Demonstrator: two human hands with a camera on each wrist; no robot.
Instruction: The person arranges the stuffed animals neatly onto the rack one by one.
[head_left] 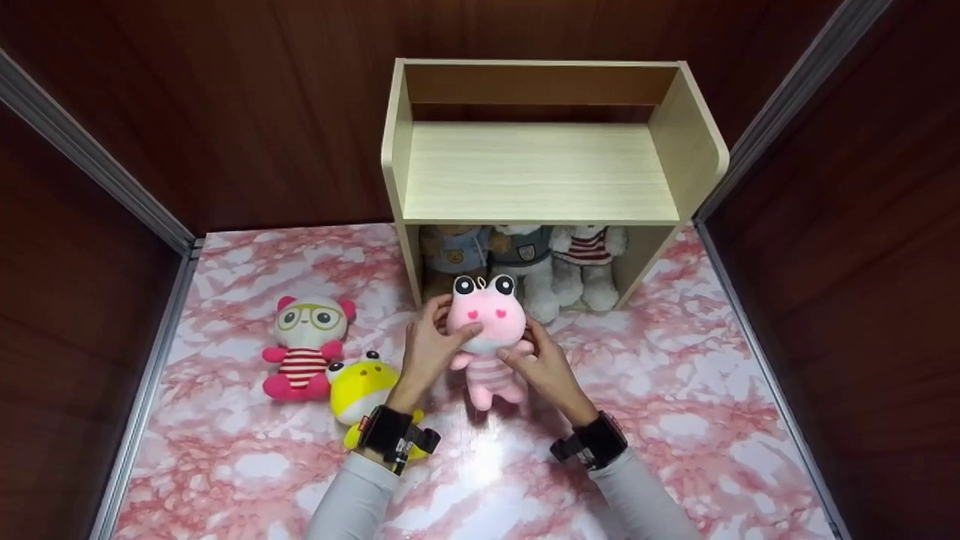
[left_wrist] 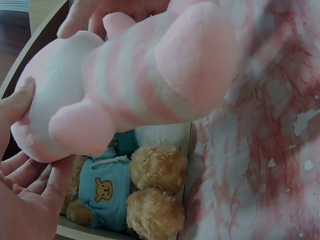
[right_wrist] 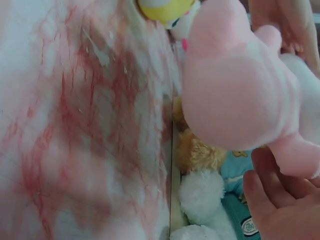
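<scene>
A pink plush frog (head_left: 489, 319) with big black eyes and a striped body is held up in front of the shelf unit's lower opening. My left hand (head_left: 429, 352) grips its head from the left, thumb across the face and fingers behind. On the other side my right hand (head_left: 546, 367) holds it near the neck and arm, thumb at the front. The left wrist view shows the frog's striped body (left_wrist: 135, 75) stretching away from the left hand (left_wrist: 30, 190). In the right wrist view the right hand's fingers (right_wrist: 270, 185) lie under the frog's side.
Three plush toys sit in the lower compartment of the wooden shelf unit (head_left: 540, 172), among them a bear in a blue hoodie (left_wrist: 107, 187). Left on the marbled surface lie a panda plush (head_left: 306, 349) and a yellow frog plush (head_left: 364, 390). Dark walls (head_left: 847, 247) stand around.
</scene>
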